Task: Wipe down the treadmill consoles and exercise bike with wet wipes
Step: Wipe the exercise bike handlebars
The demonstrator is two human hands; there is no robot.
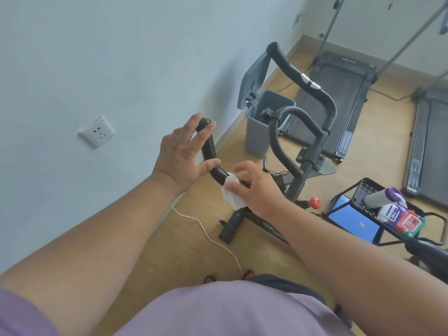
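Right now the exercise bike (pixel 300 166) is the thing being cleaned, and the work sits on its near-left handlebar (pixel 209 151). The right hand (pixel 254 187) pinches a crumpled white wet wipe (pixel 231 194) and presses it against the lower bend of that black bar; its fingers (pixel 238 187) are curled over the wipe, so it has a firm hold. The left hand (pixel 183 154) is spread wide with straight fingers, its palm beside the upper stretch of the bar and its thumb touching the bar just above the wipe. It holds nothing and seems to be steadying the bar or about to grasp it.

Judging by where the wipe lies, only this lower curve is under treatment; the tip of the bar, the far handlebar (pixel 298 73) and the bike's frame look to be ahead. The next move probably calls for sliding the wipe up along the bar towards its end, which means the left hand must shift clear or grip higher.

Both treadmills (pixel 339 93) stand well apart at the back right. A pack of wet wipes (pixel 409 223) rests in a black wire basket (pixel 363 187) to the right, and a grey bin (pixel 260 122) stands beyond the bike by the wall.
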